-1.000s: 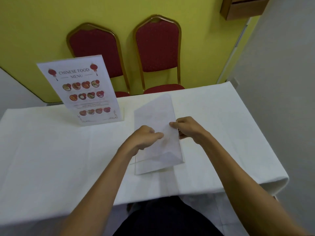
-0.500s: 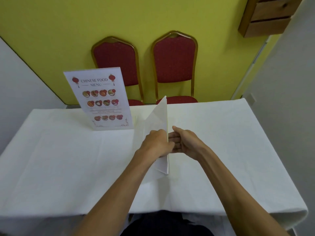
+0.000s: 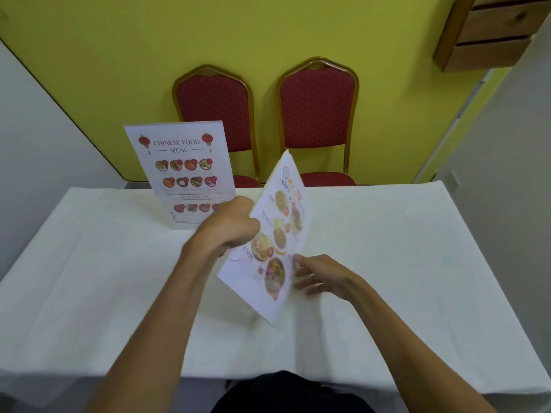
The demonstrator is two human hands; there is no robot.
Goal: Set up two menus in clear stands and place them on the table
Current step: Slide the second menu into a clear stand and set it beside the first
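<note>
White-clothed worktop: left hand grip closed on tilted second menu; right hand fingers spread loose, beside its lower edge.

The left hand hides the near right corner of the Chinese food menu, and its fingertips are hidden behind the second menu. That menu is motion-blurred, its text unreadable. The wooden shelf at far right is cut off by the frame's edge.
</note>
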